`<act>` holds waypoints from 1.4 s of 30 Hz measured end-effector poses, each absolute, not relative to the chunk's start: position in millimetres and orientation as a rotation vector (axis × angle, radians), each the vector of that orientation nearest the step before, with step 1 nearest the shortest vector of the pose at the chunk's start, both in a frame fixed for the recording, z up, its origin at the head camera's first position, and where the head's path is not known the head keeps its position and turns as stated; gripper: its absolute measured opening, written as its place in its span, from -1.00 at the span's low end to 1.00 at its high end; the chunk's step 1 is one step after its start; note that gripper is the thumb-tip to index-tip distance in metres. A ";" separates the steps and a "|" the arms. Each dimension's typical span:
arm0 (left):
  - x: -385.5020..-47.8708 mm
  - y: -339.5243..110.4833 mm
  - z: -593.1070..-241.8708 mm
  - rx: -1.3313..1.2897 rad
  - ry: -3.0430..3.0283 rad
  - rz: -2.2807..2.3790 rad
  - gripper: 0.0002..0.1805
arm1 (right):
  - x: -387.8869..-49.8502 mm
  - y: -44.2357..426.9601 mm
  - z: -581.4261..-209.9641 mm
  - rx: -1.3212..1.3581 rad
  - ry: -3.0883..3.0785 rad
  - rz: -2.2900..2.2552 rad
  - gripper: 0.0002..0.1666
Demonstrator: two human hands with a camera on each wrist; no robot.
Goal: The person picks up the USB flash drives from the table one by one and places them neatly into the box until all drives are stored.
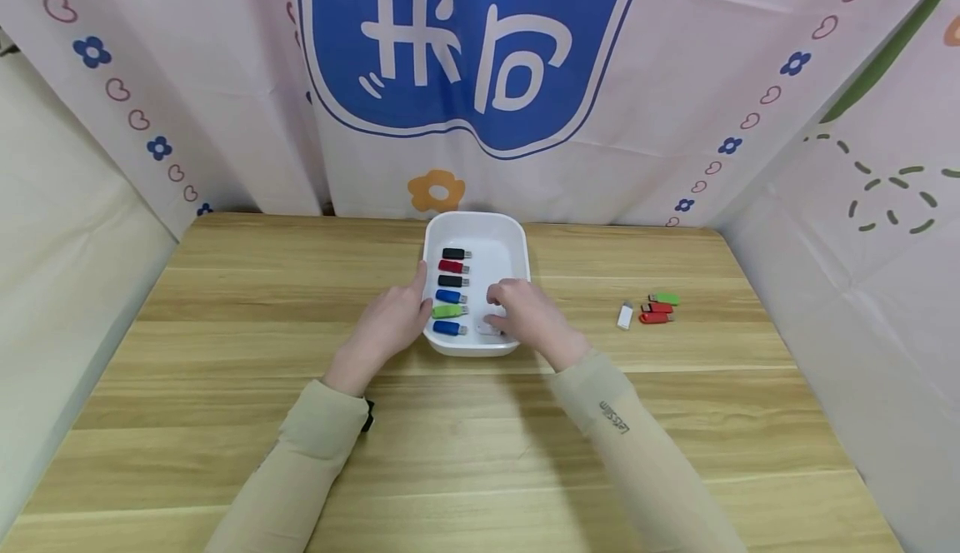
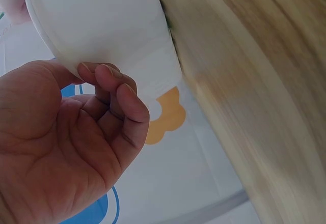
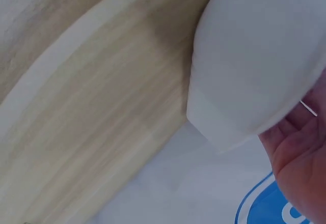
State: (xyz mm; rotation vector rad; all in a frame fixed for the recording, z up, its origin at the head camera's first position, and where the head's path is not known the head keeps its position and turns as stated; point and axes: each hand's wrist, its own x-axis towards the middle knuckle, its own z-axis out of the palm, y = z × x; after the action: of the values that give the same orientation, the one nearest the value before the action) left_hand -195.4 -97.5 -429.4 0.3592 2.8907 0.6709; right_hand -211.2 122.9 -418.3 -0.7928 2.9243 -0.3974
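A white tray [image 1: 487, 346] stands on the table with several USB sticks in a column along its left side: black, red, blue and a green USB stick [image 1: 450, 311]. My left hand [image 1: 392, 317] grips the tray's left rim between thumb and fingers, as the left wrist view shows. Inside the tray's right half is my right hand [image 1: 534, 317], its index finger and thumb bent and apart. Beside its thumb a white USB stick [image 1: 486, 330] lies at the tray's near end, partly covered. In the right wrist view the tray wall hides the fingertips.
To the right of the tray, a white USB stick [image 1: 625, 316], a green USB stick [image 1: 664, 298] and two red USB sticks [image 1: 656, 318] lie on the wooden table [image 1: 300, 286]. A printed curtain [image 1: 247, 120] hangs behind the table's back edge.
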 end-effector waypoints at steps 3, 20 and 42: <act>-195.2 -97.4 -428.9 0.360 2.892 0.665 -0.24 | -208.8 129.7 -411.1 -0.823 2.975 -0.481 -0.71; -195.8 -97.9 -429.1 0.347 2.886 0.660 -0.25 | -191.8 220.4 -409.3 -0.615 3.244 -0.698 -0.67; -196.0 -98.2 -429.3 0.336 2.870 0.659 -0.24 | -196.2 311.9 -442.0 -0.510 3.133 -0.524 -0.60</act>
State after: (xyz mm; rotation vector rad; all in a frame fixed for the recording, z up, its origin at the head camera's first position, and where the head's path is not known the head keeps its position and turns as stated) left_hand -196.0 -98.2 -429.3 0.3362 2.8702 0.6593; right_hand -196.2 311.9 -442.0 -0.5098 3.1326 -0.5243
